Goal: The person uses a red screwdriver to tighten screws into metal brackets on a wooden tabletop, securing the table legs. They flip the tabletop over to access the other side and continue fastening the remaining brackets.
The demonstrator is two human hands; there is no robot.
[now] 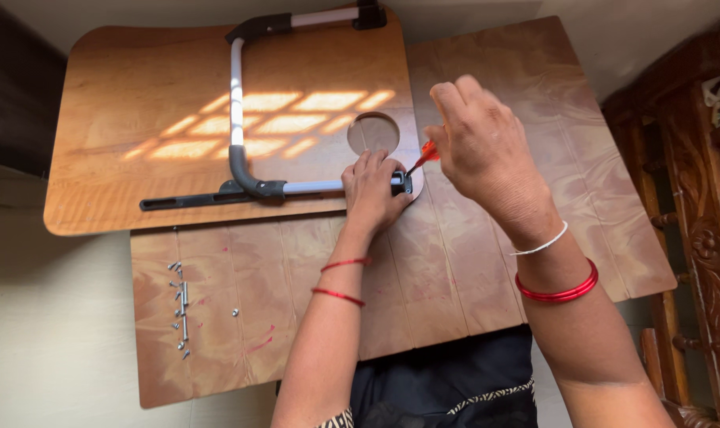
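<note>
A wooden lap-table top [138, 119] lies upside down on a brown patterned table [471, 261]. A white-and-black tubular leg frame [237, 111] sits on it, running to a black bracket [402, 184] at the board's near right corner. My left hand [372, 194] presses down on the tube right beside that bracket. My right hand [479, 143] grips a red-handled screwdriver [425, 155], its tip angled down into the bracket. A round hole [373, 132] in the board lies just behind my hands.
Several loose screws and a small metal tool [181, 305] lie on the patterned table at the near left. A carved wooden chair [693, 238] stands at the right edge. A dark cloth [447, 380] hangs below the table's front edge.
</note>
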